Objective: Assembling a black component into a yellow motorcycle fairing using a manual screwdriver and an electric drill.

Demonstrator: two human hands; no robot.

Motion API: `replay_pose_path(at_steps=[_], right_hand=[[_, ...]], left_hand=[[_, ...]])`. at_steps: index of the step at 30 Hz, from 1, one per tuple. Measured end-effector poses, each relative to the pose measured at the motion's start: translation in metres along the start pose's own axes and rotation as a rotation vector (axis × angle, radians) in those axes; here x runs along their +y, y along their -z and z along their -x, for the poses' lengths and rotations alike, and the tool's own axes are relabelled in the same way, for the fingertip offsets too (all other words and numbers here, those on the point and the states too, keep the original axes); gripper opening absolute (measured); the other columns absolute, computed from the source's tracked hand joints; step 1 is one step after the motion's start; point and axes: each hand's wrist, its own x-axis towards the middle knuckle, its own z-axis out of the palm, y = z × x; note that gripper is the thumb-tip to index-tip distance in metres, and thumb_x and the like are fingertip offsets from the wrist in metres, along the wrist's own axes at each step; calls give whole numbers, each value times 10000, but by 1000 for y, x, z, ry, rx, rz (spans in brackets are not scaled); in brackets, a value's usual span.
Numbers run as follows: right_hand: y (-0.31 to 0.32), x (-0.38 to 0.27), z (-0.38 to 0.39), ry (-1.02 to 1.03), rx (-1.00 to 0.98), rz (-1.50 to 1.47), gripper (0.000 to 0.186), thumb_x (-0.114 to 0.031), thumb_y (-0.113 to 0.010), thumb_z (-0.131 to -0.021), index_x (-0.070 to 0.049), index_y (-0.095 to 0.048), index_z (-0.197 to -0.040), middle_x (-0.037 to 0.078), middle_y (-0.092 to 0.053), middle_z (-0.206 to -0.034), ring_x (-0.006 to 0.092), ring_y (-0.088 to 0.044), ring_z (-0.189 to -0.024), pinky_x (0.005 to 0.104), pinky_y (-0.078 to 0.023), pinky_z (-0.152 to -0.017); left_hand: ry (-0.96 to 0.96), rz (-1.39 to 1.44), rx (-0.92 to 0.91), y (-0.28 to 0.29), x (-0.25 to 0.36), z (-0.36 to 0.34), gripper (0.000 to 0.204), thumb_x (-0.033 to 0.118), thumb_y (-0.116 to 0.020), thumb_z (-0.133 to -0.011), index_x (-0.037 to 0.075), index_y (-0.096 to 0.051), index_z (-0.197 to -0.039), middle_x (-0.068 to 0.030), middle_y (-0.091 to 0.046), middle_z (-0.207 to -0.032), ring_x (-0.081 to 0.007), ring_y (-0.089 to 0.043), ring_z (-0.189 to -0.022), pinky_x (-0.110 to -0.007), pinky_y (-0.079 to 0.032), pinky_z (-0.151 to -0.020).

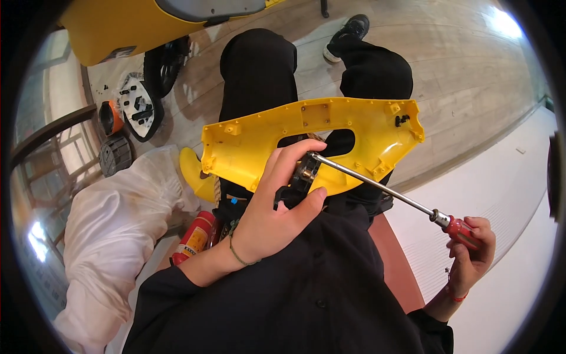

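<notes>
A small black part (305, 176) with a brass-coloured piece at its middle is over the person's lap, pinched between the thumb and fingers of the left hand (268, 203). A long-shafted screwdriver (377, 186) slants up to it from the right; its tip appears to meet the upper end of the part, close to the index fingertip, though the exact contact is too small to tell. The right hand (474, 251) pinches the red handle with thumb and bent fingers.

Just beyond the left hand, a curved yellow shell (374, 138) lies across the thighs, inner side up, with an oblong opening near its middle and a small black fitting (402, 120) near its right end. At the person's left stands a tilted red cylinder (193, 241) with a yellow label, beside a white cloth (118, 218) draped in folds. Farther off, on the wooden floor (460, 71), are a dark round object (116, 154), an orange-and-black piece (112, 118) and a pale tray (135, 94) holding black pieces. A large yellow body (112, 29) fills the upper left.
</notes>
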Motion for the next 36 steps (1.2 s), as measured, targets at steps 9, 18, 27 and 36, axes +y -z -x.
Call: replay_pose_path(at_steps=[9, 18, 27, 36], right_hand=[[-13, 5, -2, -141, 13, -294, 375, -315, -562, -917, 20, -471, -1056, 144, -513, -914, 169, -555, -590, 236, -458, -496], [-4, 13, 17, -273, 63, -221, 160, -58, -457, -886, 33, -497, -1012, 106, -540, -737, 113, -495, -443, 182, -377, -383], [-2, 8, 17, -94, 27, -109, 370, 65, -654, -714, -5, -530, -1056, 180, -540, -1071, 193, -608, -780, 224, -494, -527], [-20, -1, 9, -142, 68, -191, 377, -148, -679, -782, -5, -482, -1070, 129, -527, -939, 149, -559, -673, 240, -472, -553]], left_hand=[[-64, -22, 20, -1, 4, -3, 486, 100, -592, -831, 62, -430, -1288, -61, -490, -1120, -118, -484, -983, -236, -377, -885], [-114, -17, 46, -2, 3, -1, 501, 15, -595, -778, 80, -460, -1257, -66, -450, -1081, -143, -456, -899, -240, -386, -825], [-112, -90, -10, 1, 6, -5, 494, 78, -575, -820, 62, -424, -1290, -60, -503, -1103, -125, -488, -989, -245, -370, -905], [-140, -105, 0, 2, 14, -7, 471, 84, -564, -800, 40, -469, -1259, -64, -511, -1108, -124, -494, -989, -239, -371, -891]])
